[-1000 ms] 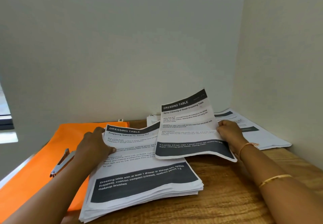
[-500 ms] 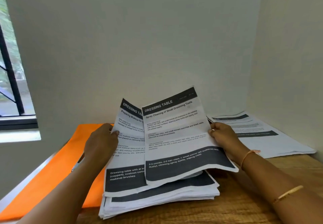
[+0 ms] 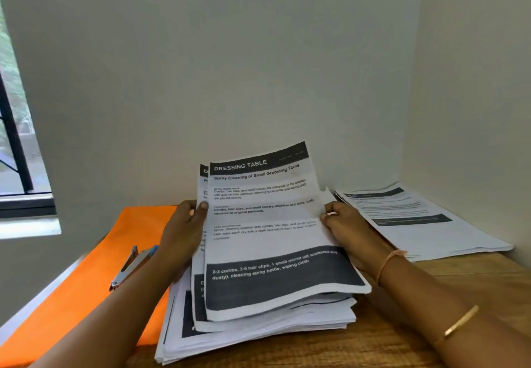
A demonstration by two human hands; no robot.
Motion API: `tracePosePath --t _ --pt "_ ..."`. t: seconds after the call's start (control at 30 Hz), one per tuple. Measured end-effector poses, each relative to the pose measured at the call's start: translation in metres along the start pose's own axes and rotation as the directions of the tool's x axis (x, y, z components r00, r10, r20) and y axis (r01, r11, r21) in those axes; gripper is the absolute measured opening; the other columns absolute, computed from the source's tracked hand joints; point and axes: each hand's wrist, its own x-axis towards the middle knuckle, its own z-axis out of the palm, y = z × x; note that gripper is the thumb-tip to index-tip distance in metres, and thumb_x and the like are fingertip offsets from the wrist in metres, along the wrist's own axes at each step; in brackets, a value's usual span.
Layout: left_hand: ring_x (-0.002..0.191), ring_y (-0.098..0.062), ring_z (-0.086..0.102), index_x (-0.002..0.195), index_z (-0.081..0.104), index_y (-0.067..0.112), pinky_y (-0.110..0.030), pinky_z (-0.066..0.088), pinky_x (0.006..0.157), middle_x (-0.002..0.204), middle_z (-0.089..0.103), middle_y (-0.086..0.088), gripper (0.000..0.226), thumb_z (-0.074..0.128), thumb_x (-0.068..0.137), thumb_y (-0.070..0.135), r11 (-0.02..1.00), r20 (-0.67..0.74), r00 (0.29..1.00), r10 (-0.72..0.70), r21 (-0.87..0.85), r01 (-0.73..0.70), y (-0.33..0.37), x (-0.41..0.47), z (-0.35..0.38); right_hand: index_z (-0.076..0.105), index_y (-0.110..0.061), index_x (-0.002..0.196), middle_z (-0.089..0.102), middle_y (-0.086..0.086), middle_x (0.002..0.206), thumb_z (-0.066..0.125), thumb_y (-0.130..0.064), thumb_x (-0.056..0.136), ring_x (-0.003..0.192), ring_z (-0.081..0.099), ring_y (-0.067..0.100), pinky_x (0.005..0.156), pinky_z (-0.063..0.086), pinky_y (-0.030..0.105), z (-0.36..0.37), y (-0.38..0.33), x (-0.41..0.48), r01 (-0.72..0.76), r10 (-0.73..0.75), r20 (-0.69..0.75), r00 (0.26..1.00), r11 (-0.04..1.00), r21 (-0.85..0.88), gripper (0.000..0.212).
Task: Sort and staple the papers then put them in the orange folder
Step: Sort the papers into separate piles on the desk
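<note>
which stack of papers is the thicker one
The front stack, under the raised sheets: its edge shows many layers. The pile by the right wall lies much thinner.

Soft daylight reaches you from the window (image 3: 20, 166) well to the left of your left hand (image 3: 184, 232), so the scene is evenly bright, with no glare on the pale walls (image 3: 230, 51) above your hands. The held sheets (image 3: 267, 224) between your left hand and your right hand (image 3: 350, 229) are sharp enough for the headings to read, but the small print smears. Your left hand looks slightly blurred. A soft-edged shadow lies under the sheets' lifted lower edge, on the paper stack (image 3: 258, 330). Past your right hand, the other papers (image 3: 416, 224) go soft. The lens bows the window and the wall corner (image 3: 413, 109) near the edges.
</note>
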Motion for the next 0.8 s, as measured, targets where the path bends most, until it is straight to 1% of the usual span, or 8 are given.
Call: tracePosePath --t 0.23,0.33,0.43,0.5,0.57,0.67,0.73,0.8 --pt "0.084 -0.018 0.069 0.115 0.048 0.018 -0.031 0.057 0.063 0.106 0.067 -0.003 0.033 0.063 0.088 0.009 1.0 0.121 0.993 0.004 -0.025 -0.001 0.0 -0.003 -0.001 0.057 -0.017 0.093 0.063 0.001 0.098 0.054 -0.014 0.093 0.091 0.057 0.018 0.076 0.041 0.025 0.012 0.001 -0.004 0.032 -0.029 0.034 0.999 0.995 -0.09 0.004" --pt "0.09 -0.023 0.069 0.109 0.051 0.022 -0.042 0.057 0.075 0.108 0.068 -0.003 0.027 0.061 0.089 0.007 0.996 0.115 0.992 0.049 -0.08 -0.04 0.002 -0.003 -0.001 0.051 -0.018 0.115 0.058 0.001 0.11 0.058 -0.026 0.093 0.1 0.054 0.017 0.084 0.04 0.027 0.01 0.0 -0.004 -0.059 0.057 0.115 0.992 0.998 0.011 0.024" --pt "0.095 -0.024 0.068 0.112 0.051 0.021 -0.046 0.056 0.081 0.109 0.069 -0.004 0.028 0.06 0.089 0.009 0.989 0.15 0.985 0.08 -0.133 -0.06 0.004 -0.004 0.0 0.059 -0.013 0.104 0.066 0.006 0.109 0.057 -0.017 0.093 0.098 0.063 0.023 0.089 0.05 0.035 0.005 -0.003 -0.004 -0.109 0.09 0.158 0.983 0.988 0.112 0.011" --pt "0.089 -0.021 0.07 0.111 0.048 0.024 -0.041 0.057 0.077 0.103 0.071 -0.002 0.027 0.059 0.09 0.013 0.986 0.134 0.986 0.096 -0.146 -0.077 0.004 -0.005 0.001 0.06 -0.013 0.091 0.067 0.008 0.1 0.054 -0.009 0.094 0.086 0.064 0.021 0.075 0.053 0.031 -0.002 -0.008 -0.002 -0.098 0.088 0.126 0.988 0.992 0.082 0.008" --pt "0.083 -0.017 0.069 0.115 0.044 0.024 -0.036 0.055 0.077 0.101 0.07 -0.003 0.028 0.058 0.092 0.016 0.99 0.009 0.993 0.12 -0.081 -0.119 0.002 -0.001 -0.001 0.059 -0.011 0.093 0.063 0.004 0.095 0.05 -0.003 0.094 0.075 0.058 0.014 0.06 0.045 0.022 -0.014 -0.01 0.003 -0.075 0.074 0.036 0.997 0.997 0.017 0.012" --pt "0.084 -0.014 0.065 0.127 0.041 0.018 -0.028 0.049 0.071 0.111 0.066 -0.004 0.039 0.058 0.092 0.014 0.989 -0.151 0.98 0.129 0.095 -0.116 -0.001 0.004 -0.008 0.06 -0.005 0.111 0.061 0.006 0.106 0.048 0.0 0.093 0.082 0.057 0.019 0.073 0.044 0.024 -0.04 -0.004 0.014 -0.082 0.083 -0.095 0.992 0.997 0.013 0.022" --pt "0.095 -0.019 0.062 0.131 0.039 0.015 -0.029 0.044 0.075 0.12 0.062 -0.007 0.047 0.061 0.09 0.012 0.978 -0.16 0.981 0.105 0.197 -0.073 -0.002 0.005 -0.011 0.059 -0.002 0.116 0.06 0.009 0.11 0.048 0.0 0.093 0.091 0.055 0.026 0.08 0.042 0.029 -0.058 0.004 0.02 -0.135 0.142 -0.161 0.977 0.99 0.05 0.025" --pt "0.108 -0.023 0.057 0.134 0.037 0.013 -0.031 0.043 0.08 0.126 0.058 -0.008 0.053 0.063 0.088 0.013 0.935 -0.132 0.987 0.094 0.351 -0.043 -0.003 0.003 -0.009 0.059 -0.001 0.102 0.058 0.011 0.101 0.047 0.001 0.093 0.08 0.054 0.025 0.068 0.045 0.027 -0.073 0.01 0.025 -0.192 0.213 -0.187 0.959 0.974 0.124 0.015"
